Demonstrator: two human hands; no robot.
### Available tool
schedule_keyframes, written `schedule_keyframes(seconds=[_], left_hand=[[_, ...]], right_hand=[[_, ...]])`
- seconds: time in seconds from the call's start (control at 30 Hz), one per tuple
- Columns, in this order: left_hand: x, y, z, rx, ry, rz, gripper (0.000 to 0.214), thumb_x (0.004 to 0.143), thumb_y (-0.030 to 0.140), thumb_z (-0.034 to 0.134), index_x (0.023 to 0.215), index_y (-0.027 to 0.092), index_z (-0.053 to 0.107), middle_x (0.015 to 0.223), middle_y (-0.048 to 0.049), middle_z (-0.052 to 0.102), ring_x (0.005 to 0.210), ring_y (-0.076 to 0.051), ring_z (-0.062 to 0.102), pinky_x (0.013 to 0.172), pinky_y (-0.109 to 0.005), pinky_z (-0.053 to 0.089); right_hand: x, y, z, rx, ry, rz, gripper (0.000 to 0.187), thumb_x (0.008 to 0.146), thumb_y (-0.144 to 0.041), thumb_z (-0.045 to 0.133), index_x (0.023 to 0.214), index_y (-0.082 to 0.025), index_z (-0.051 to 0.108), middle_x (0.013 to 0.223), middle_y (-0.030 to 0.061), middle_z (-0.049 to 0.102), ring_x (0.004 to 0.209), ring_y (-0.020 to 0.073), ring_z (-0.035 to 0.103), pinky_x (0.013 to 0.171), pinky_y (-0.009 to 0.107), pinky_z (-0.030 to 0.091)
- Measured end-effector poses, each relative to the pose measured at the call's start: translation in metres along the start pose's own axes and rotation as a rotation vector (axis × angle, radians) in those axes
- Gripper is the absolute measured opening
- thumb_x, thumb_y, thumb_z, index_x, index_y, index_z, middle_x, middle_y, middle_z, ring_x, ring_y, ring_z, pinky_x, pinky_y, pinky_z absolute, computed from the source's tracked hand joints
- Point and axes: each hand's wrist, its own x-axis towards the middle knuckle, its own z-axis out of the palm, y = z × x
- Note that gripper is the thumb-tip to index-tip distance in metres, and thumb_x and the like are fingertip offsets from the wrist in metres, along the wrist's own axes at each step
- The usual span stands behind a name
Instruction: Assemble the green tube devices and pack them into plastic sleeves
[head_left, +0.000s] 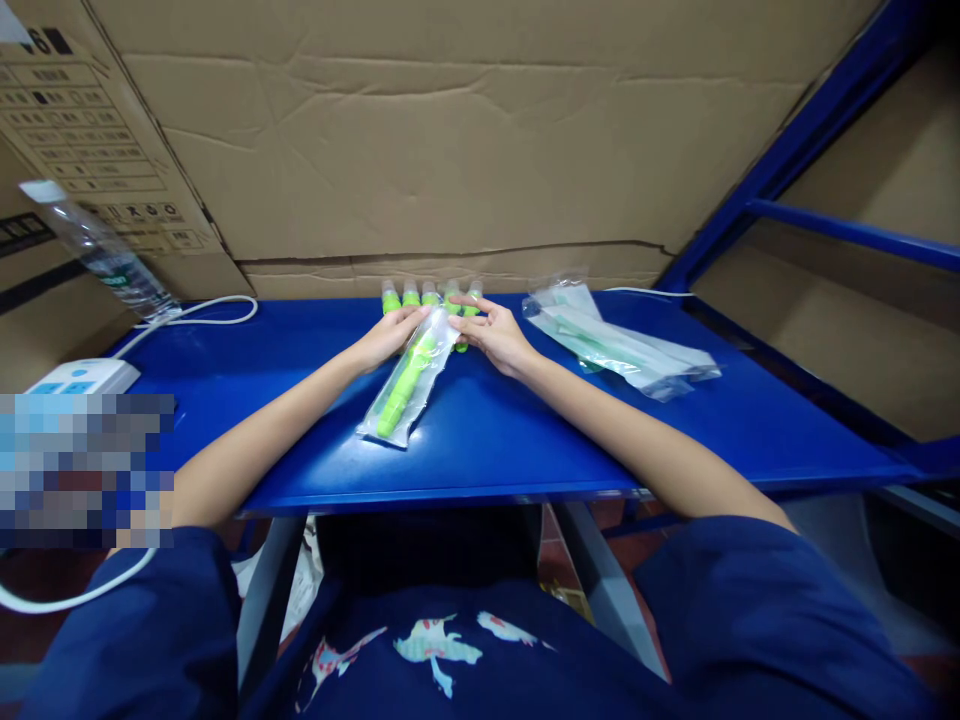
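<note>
Left grip: the left hand (pixel 390 335) has its fingers drawn together on the far end of the pouch (pixel 420 362), pressing it to the desk (pixel 525 430).
Right grip: the right hand (pixel 496 336) pinches the same end from the other side, thumb and forefinger closed on the film.
Where it lies: the pouch lies flat mid-desk, slanting toward the person, with a green stick (pixel 401 392) inside it.
Slip risk: the film looks slick, so a loose pinch could let the end slide out from both hands.
Spill risk: if the far end is open (I cannot tell), lifting the near end could tip the stick out.
Knock risk: a row of green caps (pixel 420 293) sits just behind the fingers, and a forward nudge could scatter it.
Snag risk: the heap of pouches (pixel 637 350) lies near the right forearm, where a sweep could drag it off.
Film: clear, thin, glossy and crinkled.
Stick: bright green, slim, pen-shaped, apparently hard plastic.
Desk surface: smooth blue, slightly shiny.
Backdrop: creased brown cardboard (pixel 450 150), matt and fibrous.
</note>
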Motion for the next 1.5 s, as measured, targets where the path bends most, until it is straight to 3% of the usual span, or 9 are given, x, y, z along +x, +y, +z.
schedule_keyframes(seconds=[0.17,0.33,0.5,0.67,0.8,0.97,1.1,1.37,1.5], left_hand=[[0.003,0.000,-0.001,-0.104,0.036,-0.059,0.047,0.082,0.033,0.081,0.125,0.016,0.070,0.104,-0.0085,0.076,0.082,-0.016,0.071,0.074,-0.026,0.056],[0.001,0.006,-0.003,-0.080,0.078,-0.045,0.034,0.076,0.030,0.083,0.106,0.019,0.070,0.080,0.0002,0.069,0.062,-0.010,0.063,0.059,-0.020,0.049],[0.001,0.012,-0.002,-0.153,0.054,-0.112,0.039,0.084,0.054,0.072,0.097,0.018,0.065,0.079,-0.0009,0.067,0.059,-0.011,0.064,0.056,-0.021,0.047],[-0.001,0.010,-0.001,-0.021,0.135,-0.043,0.037,0.072,0.042,0.088,0.088,0.019,0.064,0.053,0.0084,0.048,0.044,-0.005,0.036,0.046,-0.019,0.023],[-0.001,0.010,-0.001,-0.030,0.126,-0.054,0.041,0.071,0.040,0.089,0.093,0.018,0.064,0.061,0.0056,0.060,0.047,-0.006,0.044,0.047,-0.019,0.029],[-0.001,0.010,-0.001,-0.072,0.158,-0.111,0.048,0.071,0.036,0.092,0.108,0.017,0.066,0.063,0.0052,0.062,0.049,-0.006,0.047,0.049,-0.020,0.033],[-0.001,0.009,-0.006,-0.045,0.045,-0.194,0.045,0.073,0.051,0.091,0.084,0.013,0.071,0.052,0.0064,0.046,0.045,-0.004,0.035,0.046,-0.021,0.025],[-0.001,0.006,-0.004,-0.064,0.004,-0.134,0.054,0.060,0.056,0.096,0.076,0.008,0.075,0.054,0.0033,0.052,0.049,-0.004,0.040,0.049,-0.020,0.034],[0.002,0.003,-0.008,-0.075,0.056,-0.150,0.049,0.063,0.053,0.095,0.075,0.010,0.075,0.051,0.0060,0.048,0.046,-0.003,0.038,0.047,-0.018,0.032]], right_hand=[[-0.002,0.004,0.004,-0.042,-0.087,-0.015,0.068,0.055,-0.046,0.100,0.113,-0.019,0.076,0.079,0.0013,0.076,0.068,0.0141,0.068,0.073,0.030,0.061],[-0.004,0.004,0.006,-0.068,-0.094,-0.045,0.058,0.059,-0.048,0.097,0.105,-0.018,0.079,0.077,0.0014,0.076,0.067,0.0135,0.066,0.072,0.030,0.059],[-0.005,0.005,0.007,-0.103,-0.107,-0.086,0.054,0.062,-0.048,0.096,0.105,-0.019,0.081,0.084,0.0033,0.079,0.077,0.0175,0.071,0.078,0.032,0.059],[-0.006,0.006,0.011,-0.078,-0.126,-0.084,0.042,0.066,-0.041,0.092,0.101,-0.020,0.080,0.086,0.0029,0.078,0.080,0.0176,0.071,0.082,0.033,0.060],[-0.006,0.003,0.013,0.001,-0.149,-0.022,0.041,0.076,-0.057,0.082,0.093,-0.021,0.076,0.089,0.0044,0.077,0.083,0.0174,0.071,0.084,0.033,0.060],[-0.006,0.003,0.011,-0.066,-0.109,-0.041,0.063,0.057,-0.056,0.096,0.104,-0.022,0.071,0.076,-0.0016,0.074,0.069,0.0149,0.066,0.073,0.030,0.057],[-0.002,0.007,0.007,-0.073,-0.102,-0.020,0.073,0.051,-0.049,0.100,0.108,-0.021,0.065,0.075,-0.0012,0.075,0.068,0.0135,0.065,0.070,0.028,0.054],[-0.001,0.011,0.005,-0.115,-0.089,-0.056,0.068,0.056,-0.046,0.099,0.108,-0.020,0.063,0.077,0.0000,0.075,0.067,0.0140,0.067,0.069,0.028,0.055],[-0.001,0.009,0.009,-0.092,-0.031,0.012,0.043,0.075,-0.028,0.088,0.106,-0.019,0.060,0.075,-0.0010,0.073,0.067,0.0131,0.068,0.073,0.027,0.059]])
